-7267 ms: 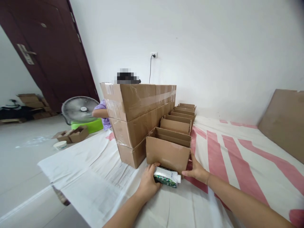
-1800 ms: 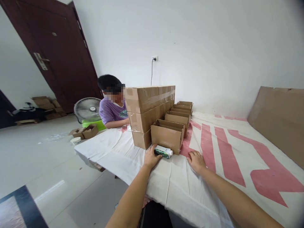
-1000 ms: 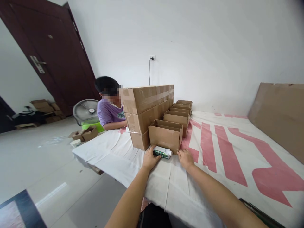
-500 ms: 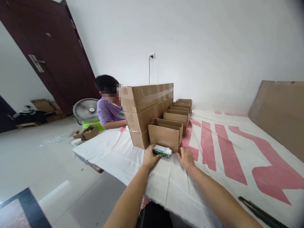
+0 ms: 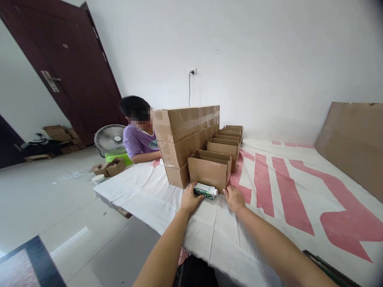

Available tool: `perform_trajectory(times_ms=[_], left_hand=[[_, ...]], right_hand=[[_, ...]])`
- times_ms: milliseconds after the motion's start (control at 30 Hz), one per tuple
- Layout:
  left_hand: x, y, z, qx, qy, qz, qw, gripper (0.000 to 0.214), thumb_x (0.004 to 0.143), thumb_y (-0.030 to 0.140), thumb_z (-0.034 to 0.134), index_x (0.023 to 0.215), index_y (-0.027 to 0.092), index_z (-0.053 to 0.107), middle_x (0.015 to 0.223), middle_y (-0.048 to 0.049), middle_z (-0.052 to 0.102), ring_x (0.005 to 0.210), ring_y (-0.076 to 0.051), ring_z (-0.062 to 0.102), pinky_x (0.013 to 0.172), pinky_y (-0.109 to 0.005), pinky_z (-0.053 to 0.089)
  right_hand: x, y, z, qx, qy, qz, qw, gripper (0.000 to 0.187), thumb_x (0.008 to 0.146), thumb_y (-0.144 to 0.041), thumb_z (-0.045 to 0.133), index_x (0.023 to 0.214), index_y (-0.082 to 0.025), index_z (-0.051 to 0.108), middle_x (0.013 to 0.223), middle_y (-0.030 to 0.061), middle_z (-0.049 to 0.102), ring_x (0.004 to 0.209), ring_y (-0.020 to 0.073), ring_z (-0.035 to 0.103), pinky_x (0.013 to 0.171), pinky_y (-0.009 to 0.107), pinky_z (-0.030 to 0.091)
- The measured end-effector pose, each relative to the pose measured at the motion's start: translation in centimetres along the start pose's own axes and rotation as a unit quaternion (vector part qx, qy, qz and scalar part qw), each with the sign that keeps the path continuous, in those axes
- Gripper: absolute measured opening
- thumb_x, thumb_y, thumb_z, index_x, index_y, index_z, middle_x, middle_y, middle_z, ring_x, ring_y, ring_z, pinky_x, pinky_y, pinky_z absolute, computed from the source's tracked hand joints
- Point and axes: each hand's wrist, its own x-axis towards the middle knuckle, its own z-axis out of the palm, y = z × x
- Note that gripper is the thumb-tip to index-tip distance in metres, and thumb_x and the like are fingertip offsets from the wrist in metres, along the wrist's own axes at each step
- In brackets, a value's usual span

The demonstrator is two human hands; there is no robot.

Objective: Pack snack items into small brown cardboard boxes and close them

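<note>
My left hand (image 5: 190,199) is closed around the left end of a green and white squeeze tube (image 5: 206,191) with a white cap pointing right. The tube lies level on the cloth, just in front of an open cardboard box (image 5: 208,169). At that box's lower right corner is my right hand (image 5: 235,199), its fingers curled and pressed against the corner. Behind, more open cardboard boxes (image 5: 223,148) run back in a row. Taped, closed cartons (image 5: 176,149) are stacked along their left side.
White cloth with red print (image 5: 278,187) covers the table. Across the stack a person in a purple shirt (image 5: 136,143) leans on the table edge. A large cardboard sheet (image 5: 353,143) stands at right; a dark object (image 5: 326,267) lies near right. A fan (image 5: 110,139) stands behind at left.
The view has shifted slightly, so everything sits a little further right and lower. Both hands keep nearly the same places at the tube and the box corner.
</note>
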Motion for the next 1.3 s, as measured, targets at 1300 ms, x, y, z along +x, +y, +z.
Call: perform_trajectory(times_ms=[1300], left_hand=[[0.2, -0.5, 0.2, -0.012, 0.002, 0.002, 1.000, 0.062, 0.069, 0.025, 0.075, 0.126, 0.018, 0.052, 0.126, -0.0125, 0.062, 0.119, -0.029, 0.056, 0.102, -0.042, 0.042]], right_hand=[[0.1, -1.1, -0.3, -0.019, -0.020, 0.011, 1.000, 0.026, 0.098, -0.031, 0.041, 0.099, -0.017, 0.062, 0.099, 0.0108, 0.070, 0.099, 0.0217, 0.060, 0.077, 0.029, 0.038]])
